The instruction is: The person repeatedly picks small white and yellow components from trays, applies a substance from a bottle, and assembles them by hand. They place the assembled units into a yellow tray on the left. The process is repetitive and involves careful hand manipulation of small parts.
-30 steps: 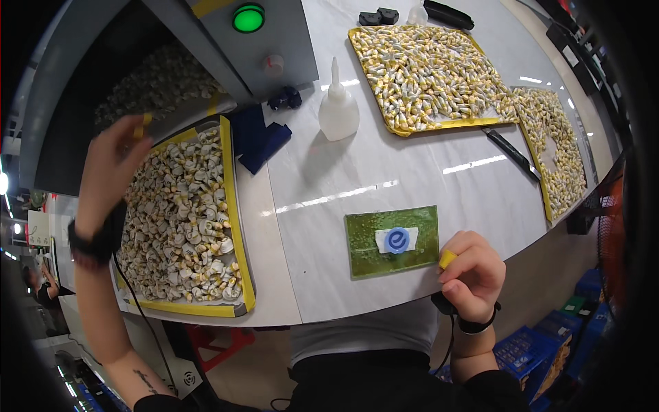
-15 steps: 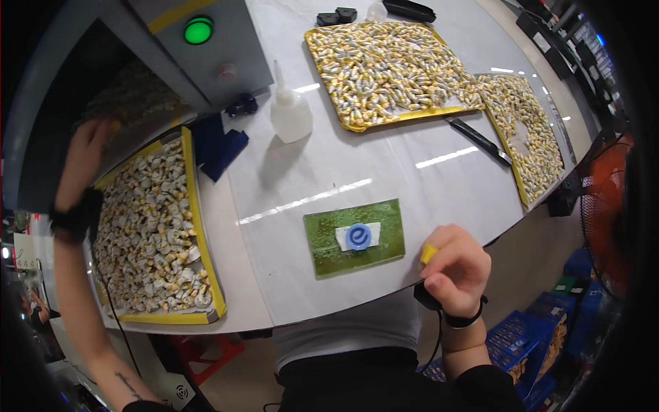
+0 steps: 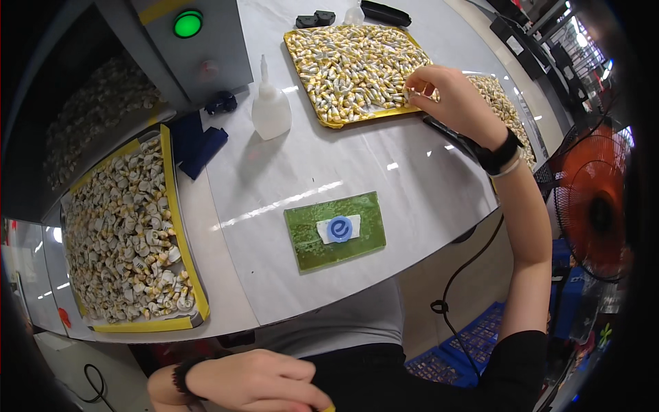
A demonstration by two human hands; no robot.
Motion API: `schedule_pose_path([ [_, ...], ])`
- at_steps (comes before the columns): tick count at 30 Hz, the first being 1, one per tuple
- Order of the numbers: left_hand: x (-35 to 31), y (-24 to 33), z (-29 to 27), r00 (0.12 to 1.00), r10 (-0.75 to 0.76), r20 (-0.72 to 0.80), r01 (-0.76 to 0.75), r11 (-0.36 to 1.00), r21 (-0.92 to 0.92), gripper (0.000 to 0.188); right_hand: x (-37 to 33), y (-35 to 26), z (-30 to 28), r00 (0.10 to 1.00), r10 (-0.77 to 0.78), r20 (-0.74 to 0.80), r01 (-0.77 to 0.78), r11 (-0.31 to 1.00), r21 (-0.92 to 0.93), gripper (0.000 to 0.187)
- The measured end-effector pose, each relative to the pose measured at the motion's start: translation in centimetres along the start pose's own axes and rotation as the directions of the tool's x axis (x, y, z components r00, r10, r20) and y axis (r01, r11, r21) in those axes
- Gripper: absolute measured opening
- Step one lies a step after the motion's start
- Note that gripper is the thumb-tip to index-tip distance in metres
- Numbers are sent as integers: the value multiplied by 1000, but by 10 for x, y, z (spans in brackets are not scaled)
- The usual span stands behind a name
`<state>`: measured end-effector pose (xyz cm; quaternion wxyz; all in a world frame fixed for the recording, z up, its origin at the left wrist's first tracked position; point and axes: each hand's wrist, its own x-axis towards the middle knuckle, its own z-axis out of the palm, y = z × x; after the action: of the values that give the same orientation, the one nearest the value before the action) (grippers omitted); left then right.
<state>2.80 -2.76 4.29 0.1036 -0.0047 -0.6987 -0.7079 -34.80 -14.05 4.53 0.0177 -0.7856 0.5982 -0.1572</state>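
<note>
Over the front right corner of a yellow-edged tray [image 3: 328, 123], my right hand [image 3: 446, 96] is closed in a pinch. Small white-and-yellow pointed pieces [image 3: 357, 72] fill that tray, and one seems to be between the fingertips. My left hand [image 3: 254, 379] is low at the front edge of the view, fingers curled. A bit of yellow shows at its fingertips, cut off by the frame, so I cannot make out what it is. Between the hands and the trays lies a green pad [image 3: 309, 257] with a white patch and a round blue piece [image 3: 340, 229] on it.
At left, another yellow-edged tray [image 3: 180, 233] holds rounded white-and-yellow pieces. A clear squeeze bottle [image 3: 272, 113] stands beside a grey machine with a green light [image 3: 187, 24]. Dark blue cloth [image 3: 204, 152], a black knife-like tool [image 3: 446, 132], more pieces [image 3: 495, 93] and an orange fan [image 3: 594, 199] are around.
My right hand has moved from beside the green pad up to the far tray. My left hand has come from the machine opening at left down to the front edge of the view.
</note>
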Motion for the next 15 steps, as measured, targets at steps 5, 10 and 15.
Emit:
schedule_pose_path([
  [5, -5, -20, 17, 982, 58, -181, -88, 983, -162, 31, 15, 1, 17, 999, 37, 22, -38, 996, 76, 9],
  [10, -20, -47, 32, 961, 25, -274, -160, 861, -483, 33, 14, 6, 17, 1000, 2, -22, -1, 999, 42, 7],
  [15, -16, -54, 43, 957, -19, -289, -211, 639, -740, 39, 2, -18, 1, 981, 108, -161, -79, 981, 176, 6],
])
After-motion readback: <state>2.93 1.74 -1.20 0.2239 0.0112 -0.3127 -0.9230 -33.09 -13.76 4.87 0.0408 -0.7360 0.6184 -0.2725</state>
